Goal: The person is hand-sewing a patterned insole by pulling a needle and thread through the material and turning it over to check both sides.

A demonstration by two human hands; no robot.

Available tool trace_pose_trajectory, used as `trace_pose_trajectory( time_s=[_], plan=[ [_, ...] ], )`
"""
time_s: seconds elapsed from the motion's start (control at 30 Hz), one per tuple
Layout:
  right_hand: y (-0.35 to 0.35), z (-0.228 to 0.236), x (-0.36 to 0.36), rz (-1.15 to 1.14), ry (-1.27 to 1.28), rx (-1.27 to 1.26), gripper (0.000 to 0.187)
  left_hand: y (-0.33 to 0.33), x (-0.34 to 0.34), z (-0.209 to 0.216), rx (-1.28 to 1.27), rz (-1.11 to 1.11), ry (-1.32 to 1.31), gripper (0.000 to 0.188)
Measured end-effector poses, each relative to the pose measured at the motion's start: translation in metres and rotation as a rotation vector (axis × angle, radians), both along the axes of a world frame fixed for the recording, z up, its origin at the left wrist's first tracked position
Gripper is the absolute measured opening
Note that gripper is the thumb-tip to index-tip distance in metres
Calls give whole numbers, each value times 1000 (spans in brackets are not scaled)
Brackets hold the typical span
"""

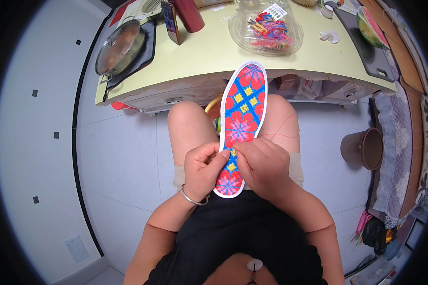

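Observation:
Over my lap lies an embroidered insole (pixel 242 124), white-edged, with red and pink flowers and yellow diamonds on blue. My left hand (pixel 203 167) grips its left edge below the middle, thumb on the stitched face. From the right, my right hand (pixel 263 161) is pinched at the insole's surface near a small yellow patch; whatever sits between its fingertips is too small to make out. A thin red thread (pixel 286 124) loops across my right thigh beside that hand.
Ahead stands a pale yellow table (pixel 195 61). On it are a clear plastic container (pixel 240 40) of colourful thread, a propped phone (pixel 170 23), a lidded pan (pixel 121 47) and a watermelon piece (pixel 372 27). A brown bin (pixel 355 148) stands on the floor at right.

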State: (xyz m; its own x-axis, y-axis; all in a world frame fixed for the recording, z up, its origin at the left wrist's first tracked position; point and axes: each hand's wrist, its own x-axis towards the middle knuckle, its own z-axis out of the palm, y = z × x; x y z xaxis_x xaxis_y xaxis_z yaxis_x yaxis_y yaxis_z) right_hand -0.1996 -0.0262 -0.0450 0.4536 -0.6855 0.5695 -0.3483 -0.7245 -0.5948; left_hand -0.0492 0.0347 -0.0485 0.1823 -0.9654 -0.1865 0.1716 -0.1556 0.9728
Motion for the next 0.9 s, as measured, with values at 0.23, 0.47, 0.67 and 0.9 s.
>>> trace_pose_trajectory(
  time_s=[0.23,0.47,0.67,0.9],
  plan=[
    [-1,0,-1,-2,2,-7,16,0,-1,1,-35,-2,-75,13],
    [-1,8,-2,5,-26,55,14,-1,-1,-1,-63,-1,-117,13],
    [-1,10,-2,10,-1,51,16,-2,-1,-2,-87,9,-218,11],
    [0,9,1,24,35,18,16,-6,-5,7,-324,41,-748,6]
  ],
)
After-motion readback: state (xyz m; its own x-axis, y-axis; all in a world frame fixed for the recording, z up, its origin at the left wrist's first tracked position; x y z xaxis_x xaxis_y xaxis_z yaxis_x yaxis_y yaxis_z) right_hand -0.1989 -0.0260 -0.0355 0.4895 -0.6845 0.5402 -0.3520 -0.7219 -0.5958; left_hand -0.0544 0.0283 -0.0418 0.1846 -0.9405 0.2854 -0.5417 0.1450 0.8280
